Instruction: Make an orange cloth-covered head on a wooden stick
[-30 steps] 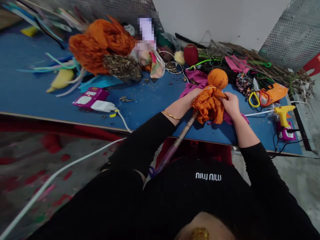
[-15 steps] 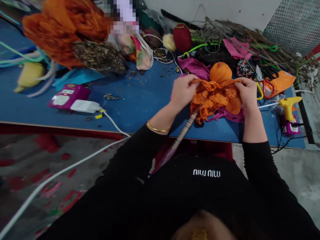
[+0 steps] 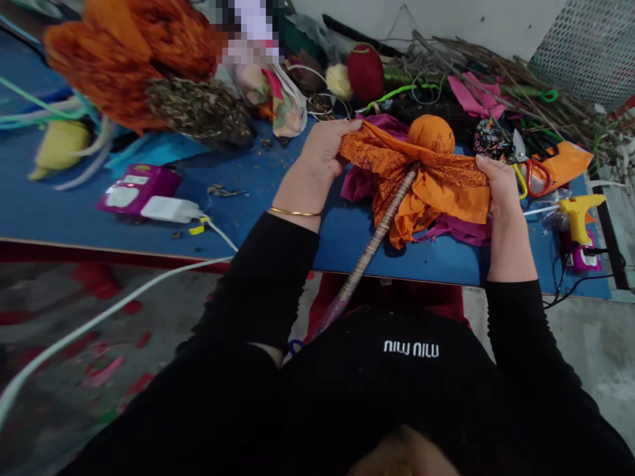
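Observation:
An orange cloth is stretched wide above the blue table. My left hand pinches its left corner, and my right hand grips its right edge. Both hands are closed on the fabric. A stick wrapped in thread runs from my lap up under the cloth to an orange ball-shaped head. Magenta fabric lies beneath the cloth.
A purple power strip with a white plug lies at the left, its white cable hanging off the table edge. A yellow glue gun and scissors sit at the right. Orange fabric heaps, twigs and scraps crowd the back.
My hands have moved apart and spread the bunched orange cloth out flat. The wrapped stick now shows over the cloth.

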`<move>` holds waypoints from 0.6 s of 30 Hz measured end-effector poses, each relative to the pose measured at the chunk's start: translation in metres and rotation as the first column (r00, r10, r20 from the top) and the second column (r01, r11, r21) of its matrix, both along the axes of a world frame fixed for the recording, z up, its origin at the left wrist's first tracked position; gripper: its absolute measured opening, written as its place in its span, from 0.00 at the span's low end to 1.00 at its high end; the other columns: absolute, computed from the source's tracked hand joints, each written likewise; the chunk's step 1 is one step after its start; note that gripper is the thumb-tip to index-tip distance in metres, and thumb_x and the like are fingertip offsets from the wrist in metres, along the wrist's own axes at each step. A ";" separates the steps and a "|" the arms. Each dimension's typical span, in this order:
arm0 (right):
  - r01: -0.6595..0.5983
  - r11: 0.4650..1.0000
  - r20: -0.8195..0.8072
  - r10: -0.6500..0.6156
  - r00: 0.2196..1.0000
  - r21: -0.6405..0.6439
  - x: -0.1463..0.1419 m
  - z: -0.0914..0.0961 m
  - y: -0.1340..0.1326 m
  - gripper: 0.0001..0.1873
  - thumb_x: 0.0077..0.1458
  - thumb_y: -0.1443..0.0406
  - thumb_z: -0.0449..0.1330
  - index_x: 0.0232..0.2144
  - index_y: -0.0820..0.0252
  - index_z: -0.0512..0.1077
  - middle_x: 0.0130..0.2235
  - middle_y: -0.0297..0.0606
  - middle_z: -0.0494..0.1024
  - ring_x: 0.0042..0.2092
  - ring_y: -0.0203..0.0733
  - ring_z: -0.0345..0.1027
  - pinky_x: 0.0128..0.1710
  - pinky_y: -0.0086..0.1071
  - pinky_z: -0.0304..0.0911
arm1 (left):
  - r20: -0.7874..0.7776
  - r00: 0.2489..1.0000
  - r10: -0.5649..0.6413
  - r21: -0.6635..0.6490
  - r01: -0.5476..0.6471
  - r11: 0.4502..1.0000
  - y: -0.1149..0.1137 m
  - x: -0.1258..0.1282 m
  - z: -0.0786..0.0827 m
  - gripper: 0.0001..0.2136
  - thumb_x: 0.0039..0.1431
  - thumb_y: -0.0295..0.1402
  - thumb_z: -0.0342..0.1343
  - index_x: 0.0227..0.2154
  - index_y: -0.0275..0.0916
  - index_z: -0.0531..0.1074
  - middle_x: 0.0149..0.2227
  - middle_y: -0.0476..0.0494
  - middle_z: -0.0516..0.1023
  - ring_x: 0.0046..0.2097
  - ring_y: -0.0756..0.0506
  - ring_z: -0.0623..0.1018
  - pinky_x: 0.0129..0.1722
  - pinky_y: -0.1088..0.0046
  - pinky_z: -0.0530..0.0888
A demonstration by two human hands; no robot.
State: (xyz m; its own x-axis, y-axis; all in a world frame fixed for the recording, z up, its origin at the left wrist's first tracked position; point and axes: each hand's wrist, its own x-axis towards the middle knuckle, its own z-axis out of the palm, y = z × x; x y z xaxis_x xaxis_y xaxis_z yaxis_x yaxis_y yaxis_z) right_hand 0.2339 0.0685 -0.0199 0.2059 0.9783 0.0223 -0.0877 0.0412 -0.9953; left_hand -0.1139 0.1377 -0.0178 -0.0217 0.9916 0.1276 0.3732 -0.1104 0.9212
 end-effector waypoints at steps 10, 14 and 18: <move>0.028 0.984 0.073 -0.041 0.997 0.179 -0.006 0.027 -0.016 0.18 0.52 0.50 0.71 0.25 0.55 0.74 0.25 0.29 0.71 0.30 0.37 0.71 0.35 0.35 0.72 | -0.270 0.917 0.295 0.218 -0.240 0.946 -0.031 0.015 0.019 0.18 0.62 0.52 0.55 0.43 0.44 0.79 0.49 0.48 0.82 0.54 0.41 0.75 0.62 0.55 0.70; -0.028 0.975 0.144 -0.005 0.990 0.222 -0.011 0.041 -0.024 0.18 0.49 0.51 0.72 0.24 0.58 0.75 0.25 0.28 0.67 0.28 0.32 0.63 0.32 0.31 0.65 | -0.458 0.889 -0.024 0.270 0.165 0.949 -0.066 0.054 0.051 0.20 0.63 0.52 0.58 0.52 0.46 0.78 0.58 0.46 0.79 0.64 0.37 0.70 0.68 0.52 0.63; -0.047 0.972 0.151 0.011 0.988 0.232 -0.011 0.046 -0.028 0.16 0.50 0.53 0.72 0.24 0.58 0.75 0.25 0.27 0.66 0.27 0.30 0.60 0.30 0.29 0.60 | -0.596 0.746 -0.296 0.167 0.476 0.864 -0.084 0.090 0.066 0.20 0.59 0.52 0.61 0.50 0.50 0.79 0.58 0.45 0.79 0.66 0.33 0.68 0.71 0.43 0.57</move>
